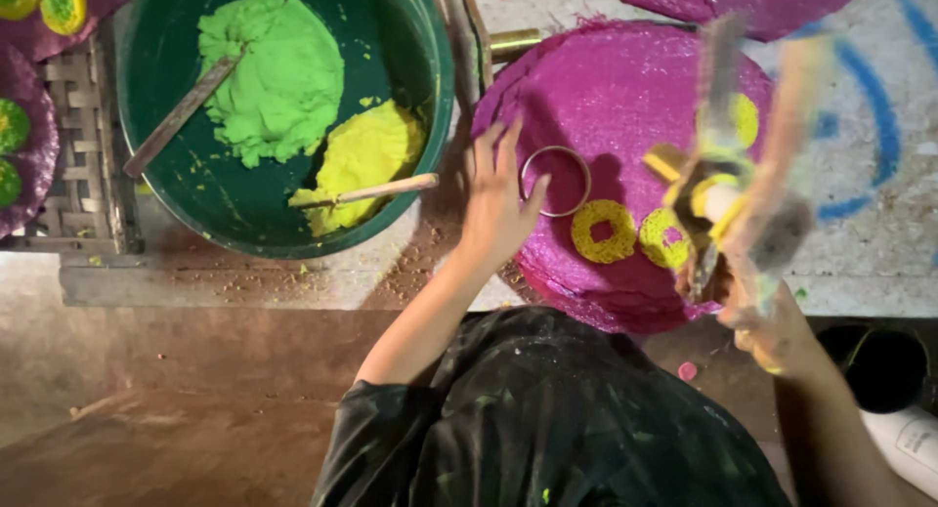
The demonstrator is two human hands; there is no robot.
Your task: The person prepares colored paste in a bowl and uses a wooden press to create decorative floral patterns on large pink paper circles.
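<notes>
Two hands, left (496, 209) touching metal ring (555, 181), flat on magenta disc (606, 97)

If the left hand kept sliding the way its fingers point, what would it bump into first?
Probably the thin metal ring lying on the round magenta glittery disc. The left hand rests beside it, fingertips pointing up across the disc. Thumb looks nearly touching the ring, though depth is unclear.

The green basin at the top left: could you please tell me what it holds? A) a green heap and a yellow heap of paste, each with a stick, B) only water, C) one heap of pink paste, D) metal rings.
A: the green basin holds a green heap and a yellow heap, each with a wooden stick in it.
</notes>
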